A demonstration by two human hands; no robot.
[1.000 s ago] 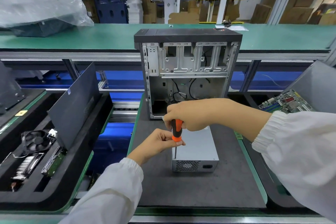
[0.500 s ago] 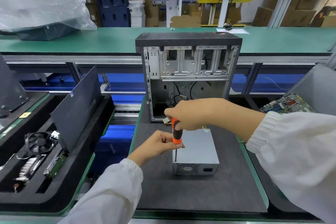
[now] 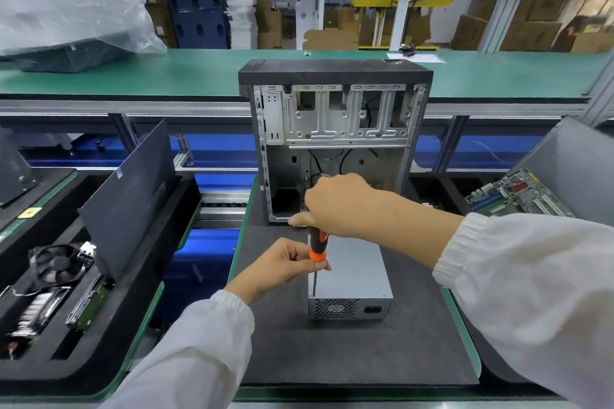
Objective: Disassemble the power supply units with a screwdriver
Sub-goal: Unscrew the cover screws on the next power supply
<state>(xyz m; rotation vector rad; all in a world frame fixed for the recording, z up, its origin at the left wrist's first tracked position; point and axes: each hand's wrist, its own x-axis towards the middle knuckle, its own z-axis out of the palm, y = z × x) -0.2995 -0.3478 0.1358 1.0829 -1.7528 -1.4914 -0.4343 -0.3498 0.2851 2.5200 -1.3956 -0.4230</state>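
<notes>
my right hand [image 3: 339,206] gripped the upright screwdriver [image 3: 318,242], my left hand [image 3: 285,262] pinching its collar; the power supply [image 3: 352,276] lay directly below the tip.

Open PC case [image 3: 335,129] standing upright just behind the hands, on dark foam mat [image 3: 365,352]. Left of them: foam tray [image 3: 109,342] holding fan [image 3: 56,264], drive [image 3: 89,302], leaning dark panel [image 3: 129,196]. Right: motherboard [image 3: 518,192]. Far left: plastic-bagged unit [image 3: 66,16].

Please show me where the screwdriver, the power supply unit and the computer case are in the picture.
screwdriver [image 3: 318,247]: head view, on its orange and black handle.
power supply unit [image 3: 354,271]: head view, on its bare top plate.
computer case [image 3: 332,71]: head view, on its black top panel.
</notes>
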